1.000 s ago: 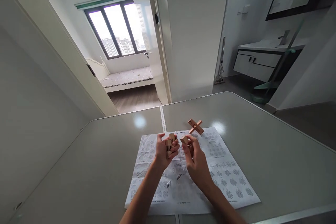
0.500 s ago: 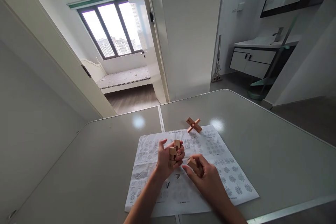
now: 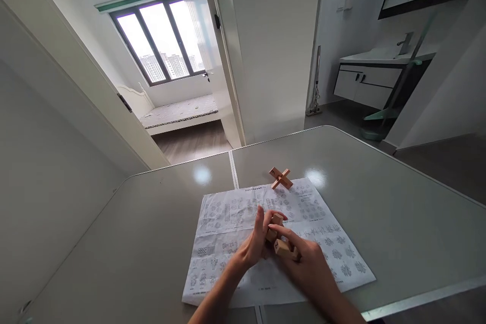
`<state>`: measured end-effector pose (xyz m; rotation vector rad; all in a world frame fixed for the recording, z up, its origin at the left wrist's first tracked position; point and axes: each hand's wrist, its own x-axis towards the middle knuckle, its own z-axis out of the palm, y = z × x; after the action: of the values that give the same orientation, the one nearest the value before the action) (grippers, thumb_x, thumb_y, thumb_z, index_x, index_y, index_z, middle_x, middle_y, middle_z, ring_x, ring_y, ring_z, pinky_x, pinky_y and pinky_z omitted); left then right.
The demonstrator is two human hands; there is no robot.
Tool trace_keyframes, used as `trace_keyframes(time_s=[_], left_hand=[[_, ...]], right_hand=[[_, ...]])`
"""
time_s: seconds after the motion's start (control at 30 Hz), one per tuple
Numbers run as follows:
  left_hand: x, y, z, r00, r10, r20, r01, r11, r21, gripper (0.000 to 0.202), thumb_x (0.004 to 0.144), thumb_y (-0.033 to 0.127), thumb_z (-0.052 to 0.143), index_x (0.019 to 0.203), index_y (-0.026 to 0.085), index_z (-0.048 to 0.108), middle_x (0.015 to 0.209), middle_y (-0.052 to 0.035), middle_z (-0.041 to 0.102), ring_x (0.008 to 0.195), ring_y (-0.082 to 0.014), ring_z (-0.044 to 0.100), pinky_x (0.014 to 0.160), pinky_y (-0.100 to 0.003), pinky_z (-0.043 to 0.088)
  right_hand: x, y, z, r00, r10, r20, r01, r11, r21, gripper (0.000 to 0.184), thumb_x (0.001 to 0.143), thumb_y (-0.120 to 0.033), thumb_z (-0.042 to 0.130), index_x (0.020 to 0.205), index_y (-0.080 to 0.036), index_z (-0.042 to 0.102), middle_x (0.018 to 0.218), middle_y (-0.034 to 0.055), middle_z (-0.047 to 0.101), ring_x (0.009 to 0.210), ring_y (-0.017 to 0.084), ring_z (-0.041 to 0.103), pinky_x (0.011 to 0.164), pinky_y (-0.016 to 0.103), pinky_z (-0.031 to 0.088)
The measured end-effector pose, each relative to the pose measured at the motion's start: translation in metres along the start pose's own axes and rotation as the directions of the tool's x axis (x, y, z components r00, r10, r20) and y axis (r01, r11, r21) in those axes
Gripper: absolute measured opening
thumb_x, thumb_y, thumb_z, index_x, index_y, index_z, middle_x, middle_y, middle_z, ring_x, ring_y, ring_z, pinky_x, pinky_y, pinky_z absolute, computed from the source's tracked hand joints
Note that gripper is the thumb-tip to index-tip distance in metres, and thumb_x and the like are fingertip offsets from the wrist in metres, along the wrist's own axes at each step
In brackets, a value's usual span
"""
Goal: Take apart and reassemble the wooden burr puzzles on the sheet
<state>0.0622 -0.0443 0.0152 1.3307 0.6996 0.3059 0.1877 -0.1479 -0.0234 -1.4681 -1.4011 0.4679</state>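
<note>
Tan squared wooden blocks [image 3: 283, 248] are being gripped by half-curled left hand [image 3: 258, 239] and half-curled right hand [image 3: 308, 255] over white printed paper sheet [image 3: 218, 212]; wide grey counter [image 3: 152, 243] margins are showing either side.

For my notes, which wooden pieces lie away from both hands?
The crossed pieces, by the far edge of the printed sheet; the other visible blocks are in the left hand and right hand.

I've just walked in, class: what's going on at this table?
A person is handling wooden blocks over a printed sheet. The left hand holds some, partly hidden from view; the right hand, close against it, holds a marked block. A wooden cross sits by the sheet's far edge, apart from both hands.
</note>
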Motion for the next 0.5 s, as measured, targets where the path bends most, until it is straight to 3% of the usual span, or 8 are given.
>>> trace_keyframes(time_s=[0.3, 0.5], left_hand=[[0.0016, 0.0032, 0.0040, 0.999, -0.046, 0.002, 0.046, 0.999, 0.010, 0.099, 0.083, 0.093, 0.006, 0.124, 0.019, 0.057, 0.073, 0.0007, 0.053, 0.047, -0.0103, 0.039, 0.040, -0.021, 0.027], [0.0004, 0.0014, 0.0077, 1.000, -0.019, -0.012, 0.018, 0.999, -0.032, 0.095, 0.085, 0.092, 0.012, 0.123, 0.018, 0.059, 0.076, -0.0018, 0.057, 0.060, -0.0148, 0.051, 0.050, -0.022, 0.033]], right_hand=[[0.0009, -0.0049, -0.0046, 0.999, 0.036, 0.019, -0.037, 0.999, 0.016, 0.032, 0.087, -0.029, 0.064, 0.119, -0.024, 0.069, 0.080, -0.0010, 0.077, 0.060, 0.018, 0.070, 0.059, 0.025, 0.054], [-0.0008, -0.0010, -0.0017, 1.000, 0.016, 0.004, -0.016, 1.000, -0.021, 0.038, 0.087, -0.030, 0.064, 0.124, -0.023, 0.069, 0.091, 0.0026, 0.081, 0.067, 0.021, 0.076, 0.062, 0.027, 0.057]])
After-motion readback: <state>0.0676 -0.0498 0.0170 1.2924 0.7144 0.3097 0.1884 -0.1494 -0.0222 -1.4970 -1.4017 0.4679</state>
